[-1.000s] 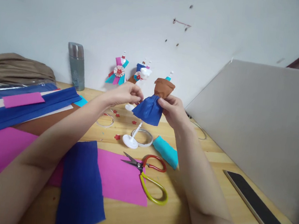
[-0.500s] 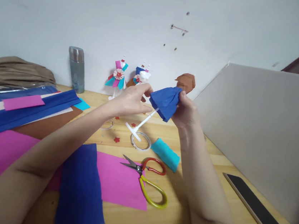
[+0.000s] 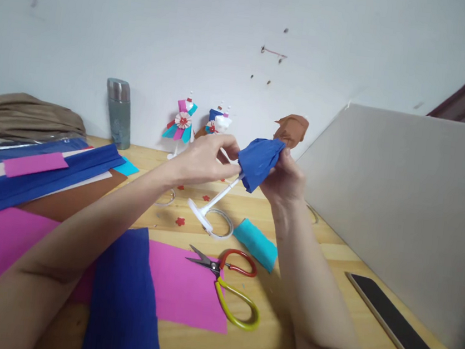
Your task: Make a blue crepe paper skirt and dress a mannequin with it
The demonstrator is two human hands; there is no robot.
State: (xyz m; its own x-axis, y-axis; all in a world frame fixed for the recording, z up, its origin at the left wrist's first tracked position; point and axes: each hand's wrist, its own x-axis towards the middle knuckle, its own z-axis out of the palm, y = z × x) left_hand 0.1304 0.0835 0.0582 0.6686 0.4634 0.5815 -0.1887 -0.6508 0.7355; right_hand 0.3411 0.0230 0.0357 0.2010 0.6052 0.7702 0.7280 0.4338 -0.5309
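Note:
A miniature dress form is held tilted in mid-air, its white stand (image 3: 200,214) pointing down to the left. It wears a brown crepe paper top (image 3: 292,130) and a gathered blue crepe paper skirt (image 3: 259,161). My right hand (image 3: 285,180) is closed around the form near the waist, thumb over the gathers. At the skirt's left edge, my left hand (image 3: 209,158) pinches the hem between thumb and fingers. Below lie a tape roll (image 3: 230,224), a turquoise crepe paper roll (image 3: 256,244) and open scissors (image 3: 239,298) with red and yellow handles.
Dressed miniature forms (image 3: 183,121) stand by the wall, with a grey flask (image 3: 118,114) to their left. Pink (image 3: 189,290) and blue crepe paper (image 3: 124,296) sheets cover the left side. A phone (image 3: 400,328) lies right, beside a pale upright panel (image 3: 401,205).
My left hand has moved slightly right onto the skirt's hem. The dress form has turned, showing its base more broadly, and the skirt's lower edge has folded inward.

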